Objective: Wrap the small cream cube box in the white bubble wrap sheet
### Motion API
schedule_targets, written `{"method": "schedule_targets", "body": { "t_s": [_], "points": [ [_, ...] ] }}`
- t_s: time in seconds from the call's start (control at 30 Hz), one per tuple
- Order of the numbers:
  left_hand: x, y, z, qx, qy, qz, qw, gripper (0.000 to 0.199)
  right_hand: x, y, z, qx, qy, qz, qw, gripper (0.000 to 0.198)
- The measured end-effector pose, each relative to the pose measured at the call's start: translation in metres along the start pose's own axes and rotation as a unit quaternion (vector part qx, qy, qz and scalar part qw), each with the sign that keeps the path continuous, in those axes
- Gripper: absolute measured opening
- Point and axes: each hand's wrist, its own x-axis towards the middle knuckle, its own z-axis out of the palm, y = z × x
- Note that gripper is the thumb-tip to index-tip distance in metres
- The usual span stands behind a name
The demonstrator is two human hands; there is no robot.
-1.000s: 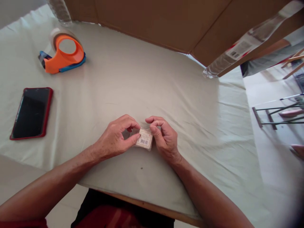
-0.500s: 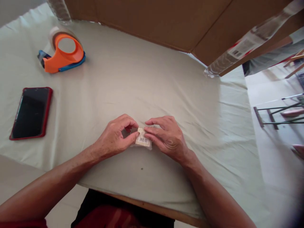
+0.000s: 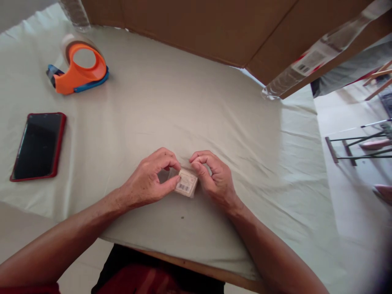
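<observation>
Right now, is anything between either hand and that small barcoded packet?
Nothing visible. The left hand and right hand both pinch the small packet directly, over the cloth-covered table. The phone and tape dispenser lie far off on the person's left.

Cloth-covered table (image 3: 232, 134) (phone (image 3: 38, 146), tape dispenser (image 3: 79, 71))

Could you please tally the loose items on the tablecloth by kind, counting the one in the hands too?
Small packets with a barcode label, pinched by the left hand and right hand: 1
Tape dispensers: 1
Phones: 1
Clear plastic bottles: 2
Total: 5
</observation>
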Motion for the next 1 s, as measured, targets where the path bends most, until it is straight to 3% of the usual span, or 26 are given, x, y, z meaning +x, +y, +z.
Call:
{"method": "schedule_targets", "body": {
  "t_s": [0.2, 0.4, 0.63, 0.73, 0.9, 1.0],
  "points": [
    [-0.004, 0.0, 0.004, -0.027, 0.019, -0.056, 0.998, 0.029, 0.002, 0.001, -0.003, 0.084, 0.036, 0.071, 0.993, 0.017],
    [-0.007, 0.0, 0.006, -0.075, -0.065, -0.119, 0.988, 0.079, 0.006, 0.004, -0.009, 0.13, 0.064, 0.1, 0.984, 0.018],
    [-0.009, 0.0, 0.007, -0.059, -0.12, -0.101, 0.986, 0.094, 0.009, 0.014, -0.014, 0.172, 0.103, 0.142, 0.969, 0.02],
    [-0.01, -0.003, 0.009, -0.068, -0.112, -0.106, 0.986, 0.095, 0.01, 0.02, -0.016, 0.198, 0.072, 0.175, 0.962, 0.024],
    [-0.011, -0.012, 0.012, -0.094, -0.062, -0.118, 0.987, 0.093, 0.012, 0.027, -0.031, 0.284, -0.073, 0.199, 0.935, 0.045],
    [-0.01, -0.016, 0.013, -0.091, -0.027, -0.123, 0.988, 0.092, 0.013, 0.03, -0.037, 0.311, -0.121, 0.201, 0.921, 0.048]
  ]
}}
